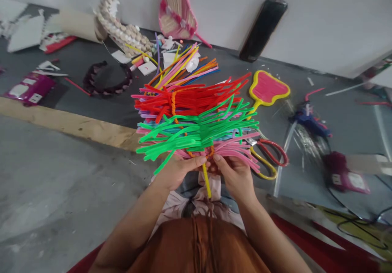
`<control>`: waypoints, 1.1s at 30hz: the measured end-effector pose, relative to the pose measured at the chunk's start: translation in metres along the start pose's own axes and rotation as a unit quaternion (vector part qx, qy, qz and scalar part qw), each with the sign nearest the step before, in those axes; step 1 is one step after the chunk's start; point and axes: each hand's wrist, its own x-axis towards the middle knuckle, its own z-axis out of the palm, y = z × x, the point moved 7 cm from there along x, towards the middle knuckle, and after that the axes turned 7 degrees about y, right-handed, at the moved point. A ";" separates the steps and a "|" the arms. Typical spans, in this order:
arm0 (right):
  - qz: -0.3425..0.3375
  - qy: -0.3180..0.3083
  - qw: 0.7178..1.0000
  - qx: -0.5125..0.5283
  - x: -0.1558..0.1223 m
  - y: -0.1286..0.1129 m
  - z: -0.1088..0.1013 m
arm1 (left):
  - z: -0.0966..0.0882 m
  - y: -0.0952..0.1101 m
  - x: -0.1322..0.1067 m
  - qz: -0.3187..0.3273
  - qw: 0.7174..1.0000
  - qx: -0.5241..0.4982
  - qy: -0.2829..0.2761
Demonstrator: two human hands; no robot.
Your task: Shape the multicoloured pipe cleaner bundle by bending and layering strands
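Observation:
Between my two hands is a pipe cleaner fan (200, 132), with bands of red, green and pink stems and an orange stem winding along it. A yellow stem (207, 181) hangs from its lower end. My left hand (174, 173) pinches the bottom of the fan from the left, thumb on top. From the right, my right hand (234, 175) pinches the same lower end beside the yellow stem. The fingers beneath are partly hidden. Scissors (272, 152) with red and yellow handles lie just right of the fan, their blades mostly covered by it.
Behind the fan lie loose pipe cleaners (186, 63). Along the wall are a pink fan (177, 12), a black phone (263, 28) and a beaded piece (122, 28). A dark headband (107, 79) lies left, a yellow-edged pink paddle (269, 87) right. Purple packets (32, 87) sit at both sides.

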 end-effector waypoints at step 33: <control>-0.025 -0.042 0.994 -0.095 0.009 -0.008 0.008 | 0.001 0.024 -0.011 0.106 0.972 0.166 0.128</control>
